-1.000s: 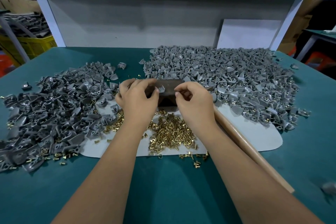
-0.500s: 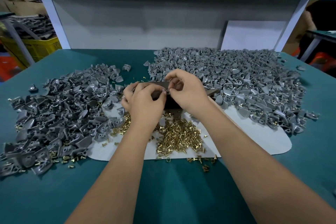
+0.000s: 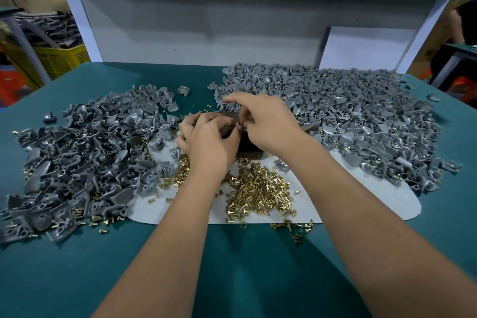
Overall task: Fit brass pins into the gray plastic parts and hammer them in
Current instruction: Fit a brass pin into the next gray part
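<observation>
Step in hand, as judged: fitting a pin. Left hand and right hand meet over a dark block at table centre, fingers curled, pinching a small part between them; the pin itself is too small to make out. Next move calls for seating the pin straight, then hammering; no hammer is clearly visible. Brass pins, shiny and short with heads, lie heaped near on a pale mat. Gray parts, matte and curved, are piled left and far right.
</observation>
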The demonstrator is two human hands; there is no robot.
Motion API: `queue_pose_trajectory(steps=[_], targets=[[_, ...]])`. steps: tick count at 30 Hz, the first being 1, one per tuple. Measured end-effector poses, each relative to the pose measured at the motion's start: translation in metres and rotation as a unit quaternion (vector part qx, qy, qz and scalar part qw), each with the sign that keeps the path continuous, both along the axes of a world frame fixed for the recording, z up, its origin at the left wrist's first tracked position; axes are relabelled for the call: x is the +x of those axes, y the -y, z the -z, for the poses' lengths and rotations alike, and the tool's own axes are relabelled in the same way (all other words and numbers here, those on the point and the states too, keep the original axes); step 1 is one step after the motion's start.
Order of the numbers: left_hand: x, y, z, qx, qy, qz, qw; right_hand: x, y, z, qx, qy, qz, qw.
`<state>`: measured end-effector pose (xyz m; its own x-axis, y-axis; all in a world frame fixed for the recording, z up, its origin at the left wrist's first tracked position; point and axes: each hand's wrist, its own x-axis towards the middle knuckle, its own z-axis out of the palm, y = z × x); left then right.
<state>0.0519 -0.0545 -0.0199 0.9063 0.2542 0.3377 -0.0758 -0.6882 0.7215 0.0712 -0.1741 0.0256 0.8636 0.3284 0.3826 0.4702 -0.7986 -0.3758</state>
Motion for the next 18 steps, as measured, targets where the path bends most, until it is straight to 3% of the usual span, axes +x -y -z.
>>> queue_pose_trajectory(steps=[8,18], targets=[[-0.002,0.0,0.0,-0.045,0.019,0.019,0.999,-0.004,0.008,0.015,0.188,-0.056,0.042,0.98],[-0.001,-0.001,0.002,-0.043,0.015,0.01,0.999,-0.003,0.005,0.019,0.174,-0.055,0.072,0.981]])
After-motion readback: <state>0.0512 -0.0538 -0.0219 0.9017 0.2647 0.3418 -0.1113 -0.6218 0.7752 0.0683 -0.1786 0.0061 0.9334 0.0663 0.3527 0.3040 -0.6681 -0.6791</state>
